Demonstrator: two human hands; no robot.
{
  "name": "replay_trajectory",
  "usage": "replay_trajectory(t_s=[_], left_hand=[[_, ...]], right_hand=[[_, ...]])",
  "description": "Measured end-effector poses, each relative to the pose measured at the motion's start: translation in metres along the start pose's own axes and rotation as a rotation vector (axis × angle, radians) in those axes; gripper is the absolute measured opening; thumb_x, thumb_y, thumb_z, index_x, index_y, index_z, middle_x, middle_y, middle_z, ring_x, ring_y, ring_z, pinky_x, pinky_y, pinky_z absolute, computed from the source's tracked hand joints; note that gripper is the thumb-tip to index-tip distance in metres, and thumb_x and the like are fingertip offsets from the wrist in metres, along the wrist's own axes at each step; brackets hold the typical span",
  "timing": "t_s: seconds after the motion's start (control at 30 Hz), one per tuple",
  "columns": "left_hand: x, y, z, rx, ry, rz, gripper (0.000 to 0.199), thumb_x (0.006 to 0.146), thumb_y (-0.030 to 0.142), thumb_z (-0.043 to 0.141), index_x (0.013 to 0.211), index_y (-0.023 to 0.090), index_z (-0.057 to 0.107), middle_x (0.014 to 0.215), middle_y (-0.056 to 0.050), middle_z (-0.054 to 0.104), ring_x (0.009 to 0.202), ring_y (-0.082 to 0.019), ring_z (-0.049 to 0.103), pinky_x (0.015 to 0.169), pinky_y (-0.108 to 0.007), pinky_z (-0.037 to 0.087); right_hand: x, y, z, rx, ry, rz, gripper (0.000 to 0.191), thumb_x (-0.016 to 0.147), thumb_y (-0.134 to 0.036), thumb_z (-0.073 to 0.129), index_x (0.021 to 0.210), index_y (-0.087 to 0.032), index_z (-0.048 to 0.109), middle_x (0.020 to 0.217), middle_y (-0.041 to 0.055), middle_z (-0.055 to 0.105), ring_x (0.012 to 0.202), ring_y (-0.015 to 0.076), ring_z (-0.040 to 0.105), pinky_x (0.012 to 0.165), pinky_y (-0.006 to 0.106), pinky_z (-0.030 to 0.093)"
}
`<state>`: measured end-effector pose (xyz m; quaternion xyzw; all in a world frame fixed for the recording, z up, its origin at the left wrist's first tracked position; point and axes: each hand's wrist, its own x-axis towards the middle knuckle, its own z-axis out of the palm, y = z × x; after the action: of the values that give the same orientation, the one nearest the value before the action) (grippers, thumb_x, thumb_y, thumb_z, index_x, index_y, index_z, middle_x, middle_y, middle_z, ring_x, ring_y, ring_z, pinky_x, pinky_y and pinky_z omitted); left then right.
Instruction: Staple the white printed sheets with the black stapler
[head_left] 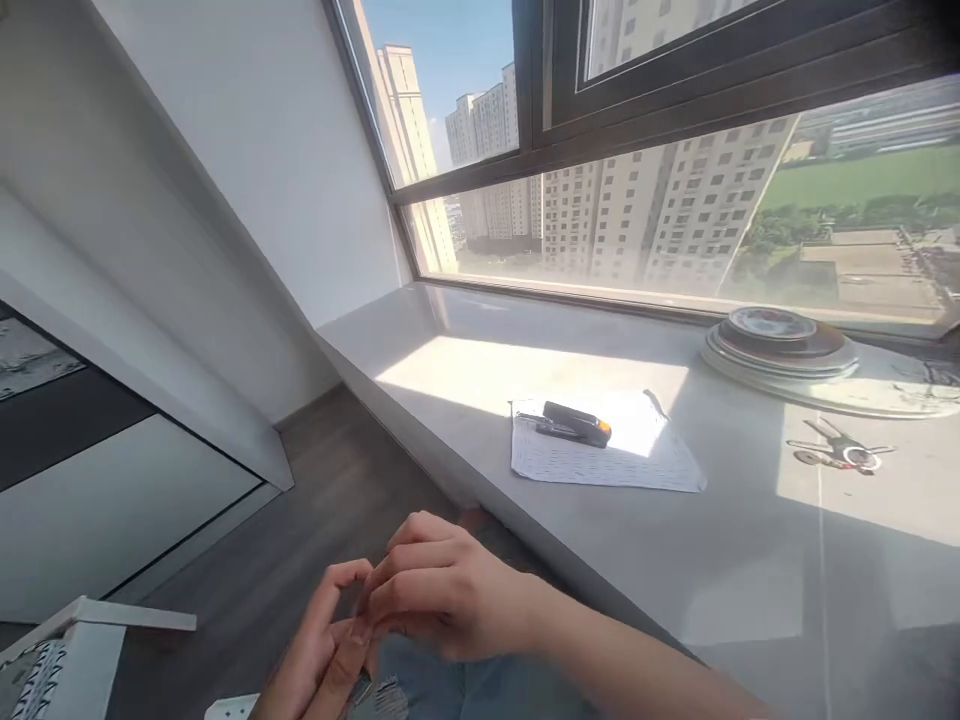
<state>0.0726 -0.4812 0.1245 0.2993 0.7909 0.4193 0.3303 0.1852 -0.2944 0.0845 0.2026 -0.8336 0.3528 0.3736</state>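
Note:
My left hand (330,640) and my right hand (442,585) meet at the bottom centre, over my lap. Both have bent fingers pressed together at the fingertips. Whatever lies between them is hidden or too small to name. On the windowsill (600,560), up and to the right of the hands, lies a stack of written paper sheets (585,468). A black stapler (574,424) with an orange spot rests on the paper. A bunch of keys (844,450) lies farther right on the sill.
Stacked round plates (780,345) stand by the window at the right. A white piece of furniture (90,650) with a spiral-bound item is at the lower left. A white power strip (229,708) shows at the bottom edge.

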Motion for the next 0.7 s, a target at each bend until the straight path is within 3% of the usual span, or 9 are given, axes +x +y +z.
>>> replay_trajectory(t_s=[0.13, 0.23, 0.37, 0.43, 0.5, 0.6, 0.7], left_hand=[[0.020, 0.030, 0.012, 0.033, -0.045, 0.054, 0.081, 0.075, 0.092, 0.064, 0.135, 0.037, 0.059, 0.061, 0.001, 0.050, 0.051, -0.019, 0.043, 0.049, -0.031, 0.033], [0.032, 0.046, 0.021, 0.001, -0.091, 0.147, 0.074, 0.079, 0.087, 0.067, 0.132, 0.036, 0.062, 0.061, 0.001, 0.046, 0.053, -0.018, 0.041, 0.050, -0.030, 0.031], [0.038, 0.066, 0.034, -0.174, -0.126, 0.191, 0.064, 0.082, 0.079, 0.073, 0.124, 0.030, 0.066, 0.064, 0.003, 0.043, 0.053, -0.014, 0.035, 0.050, -0.026, 0.032], [0.040, 0.073, 0.039, -0.299, -0.098, 0.195, 0.059, 0.087, 0.075, 0.071, 0.121, 0.027, 0.066, 0.068, 0.004, 0.041, 0.054, -0.011, 0.031, 0.049, -0.024, 0.032], [0.043, 0.074, 0.043, -0.376, -0.082, 0.223, 0.055, 0.090, 0.071, 0.072, 0.118, 0.025, 0.066, 0.073, 0.004, 0.043, 0.055, -0.010, 0.030, 0.048, -0.023, 0.032], [0.054, 0.061, 0.046, -0.353, -0.118, 0.294, 0.049, 0.090, 0.065, 0.076, 0.115, 0.023, 0.067, 0.078, 0.002, 0.049, 0.058, -0.010, 0.038, 0.052, -0.024, 0.039], [0.060, 0.036, 0.047, -0.249, -0.194, 0.316, 0.045, 0.095, 0.064, 0.070, 0.111, 0.021, 0.070, 0.071, 0.002, 0.049, 0.063, -0.014, 0.046, 0.061, -0.027, 0.045]], right_hand=[[0.001, -0.001, -0.038, 0.068, 0.002, 0.013, 0.018, 0.112, -0.034, 0.054, 0.113, -0.020, 0.065, 0.117, 0.0088, 0.078, 0.110, 0.0157, 0.068, 0.107, 0.033, 0.051], [0.003, -0.001, -0.057, 0.065, 0.027, 0.050, 0.013, 0.109, -0.031, 0.059, 0.113, -0.020, 0.064, 0.110, 0.0069, 0.078, 0.100, 0.0158, 0.068, 0.099, 0.032, 0.053], [0.007, -0.004, -0.077, -0.016, 0.071, 0.119, 0.011, 0.105, -0.021, 0.064, 0.113, -0.020, 0.070, 0.102, 0.0062, 0.076, 0.097, 0.0181, 0.066, 0.092, 0.032, 0.054], [0.010, -0.007, -0.091, -0.050, 0.181, 0.168, 0.015, 0.105, -0.019, 0.062, 0.115, -0.020, 0.073, 0.107, 0.0078, 0.076, 0.101, 0.0192, 0.067, 0.091, 0.033, 0.055], [0.011, -0.008, -0.110, -0.099, 0.329, 0.269, 0.018, 0.105, -0.019, 0.060, 0.113, -0.021, 0.076, 0.109, 0.0083, 0.076, 0.098, 0.0189, 0.068, 0.085, 0.032, 0.055], [0.006, 0.000, -0.148, -0.238, 0.498, 0.528, 0.014, 0.101, -0.024, 0.067, 0.098, -0.022, 0.081, 0.100, 0.0060, 0.078, 0.082, 0.0173, 0.067, 0.073, 0.030, 0.054], [-0.004, 0.031, -0.193, -0.367, 0.606, 0.792, 0.015, 0.098, -0.028, 0.071, 0.093, -0.021, 0.083, 0.097, 0.0060, 0.081, 0.082, 0.0182, 0.070, 0.076, 0.032, 0.056]])
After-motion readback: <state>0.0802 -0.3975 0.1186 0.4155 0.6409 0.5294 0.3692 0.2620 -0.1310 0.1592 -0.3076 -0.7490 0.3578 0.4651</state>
